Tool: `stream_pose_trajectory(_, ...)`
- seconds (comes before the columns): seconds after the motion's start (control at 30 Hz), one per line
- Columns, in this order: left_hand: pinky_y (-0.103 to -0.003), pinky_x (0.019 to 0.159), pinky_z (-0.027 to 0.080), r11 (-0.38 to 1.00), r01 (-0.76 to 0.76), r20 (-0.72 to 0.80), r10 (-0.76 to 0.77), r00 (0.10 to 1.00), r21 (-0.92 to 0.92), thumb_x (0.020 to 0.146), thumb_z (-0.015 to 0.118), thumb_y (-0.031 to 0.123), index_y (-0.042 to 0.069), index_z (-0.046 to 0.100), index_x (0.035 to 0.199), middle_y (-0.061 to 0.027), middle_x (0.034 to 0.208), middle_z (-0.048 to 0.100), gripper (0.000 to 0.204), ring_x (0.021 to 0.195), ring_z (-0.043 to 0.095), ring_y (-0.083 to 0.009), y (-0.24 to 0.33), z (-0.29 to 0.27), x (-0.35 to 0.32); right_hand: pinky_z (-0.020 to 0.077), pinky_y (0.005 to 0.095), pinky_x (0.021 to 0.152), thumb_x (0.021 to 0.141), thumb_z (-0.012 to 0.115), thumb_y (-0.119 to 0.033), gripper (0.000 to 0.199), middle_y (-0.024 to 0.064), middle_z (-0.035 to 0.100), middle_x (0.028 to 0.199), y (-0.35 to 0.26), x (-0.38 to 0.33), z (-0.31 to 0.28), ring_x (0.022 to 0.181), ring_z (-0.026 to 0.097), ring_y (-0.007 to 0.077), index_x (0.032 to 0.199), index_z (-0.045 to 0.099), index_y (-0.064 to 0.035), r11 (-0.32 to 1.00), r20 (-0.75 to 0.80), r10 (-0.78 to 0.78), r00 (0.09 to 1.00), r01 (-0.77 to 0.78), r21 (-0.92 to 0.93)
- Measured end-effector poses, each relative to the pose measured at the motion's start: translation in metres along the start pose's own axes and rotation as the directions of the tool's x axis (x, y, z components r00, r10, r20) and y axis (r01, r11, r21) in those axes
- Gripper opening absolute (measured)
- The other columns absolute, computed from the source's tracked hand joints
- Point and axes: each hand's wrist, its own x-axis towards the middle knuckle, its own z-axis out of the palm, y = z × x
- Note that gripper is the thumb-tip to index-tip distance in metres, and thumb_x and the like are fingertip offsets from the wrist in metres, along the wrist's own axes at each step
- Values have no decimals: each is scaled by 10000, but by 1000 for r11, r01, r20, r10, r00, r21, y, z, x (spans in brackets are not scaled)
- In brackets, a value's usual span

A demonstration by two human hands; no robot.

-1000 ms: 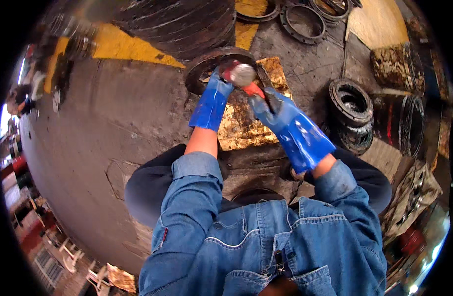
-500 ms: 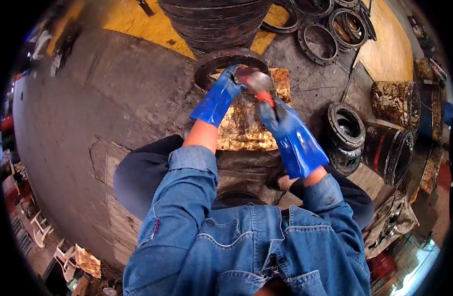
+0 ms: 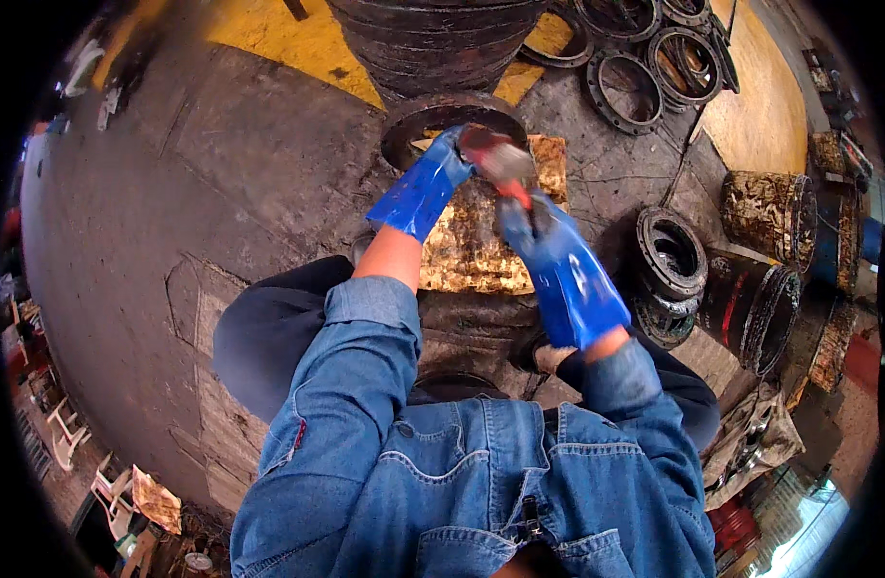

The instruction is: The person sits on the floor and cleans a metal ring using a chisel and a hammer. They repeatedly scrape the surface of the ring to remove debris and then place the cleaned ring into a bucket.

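Both my hands wear blue rubber gloves. My left hand [image 3: 440, 166] reaches forward and grips a small grey-and-red object [image 3: 495, 159] at its far end. My right hand [image 3: 529, 223] closes around a red handle just below that object; whether it is one tool or two pieces I cannot tell. The hands meet above a dirty yellowish board [image 3: 476, 241] lying on the floor. A dark metal ring [image 3: 413, 120] lies at the board's far edge, under my left hand.
A stack of dark rings [image 3: 433, 39] stands ahead, with more loose rings [image 3: 625, 91] at the back right. Round black parts [image 3: 669, 260] and rusty drums [image 3: 765, 207] sit to my right. Yellow paint [image 3: 288, 43] marks the grey concrete floor [image 3: 172, 193].
The view has tilted, so everything sits further right and lower. My hands stay together on the object, the left shifting over its top.
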Motion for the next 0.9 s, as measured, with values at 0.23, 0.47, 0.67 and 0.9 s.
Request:
stream_pose_trajectory(0.23, -443, 553, 455, 991, 114, 131, -123, 984, 73, 827, 544, 137, -40, 624, 828, -185, 704, 584, 195, 603, 543, -325, -10, 36, -27, 481, 385, 664, 884, 508, -518, 508, 226, 622, 773, -23, -4, -38, 770, 638, 345, 971, 631, -33, 988, 43, 22, 999, -28, 150)
stream_pose_trajectory(0.47, -435, 489, 423, 999, 7, -57, -4, 998, 53, 849, 511, 141, -30, 630, 846, -166, 700, 574, 208, 565, 523, -306, -13, 63, -36, 478, 395, 680, 884, 493, -531, 527, 244, 617, 796, -15, -5, -28, 802, 629, 368, 955, 634, -28, 989, -20, -53, 998, 55, 138)
stream_pose_trajectory(0.67, -385, 820, 506, 958, 10, 54, -27, 998, 285, 884, 497, 226, 34, 636, 1012, -118, 994, 650, 270, 906, 616, -231, -30, -11, -6, 484, 339, 649, 900, 467, -564, 607, 157, 645, 801, 58, 6, 10, 706, 624, 224, 1104, 593, -7, 969, 293, 234, 927, -199, -144)
stream_pose_trajectory(0.9, -385, 560, 451, 858, -4, -43, 31, 999, 513, 778, 622, 225, 65, 622, 805, -72, 699, 580, 162, 587, 534, -217, -65, 42, -33, 423, 264, 643, 956, 500, -371, 369, 18, 590, 737, 24, -29, -70, 708, 531, 93, 1011, 618, -26, 907, 60, 240, 969, -246, 342)
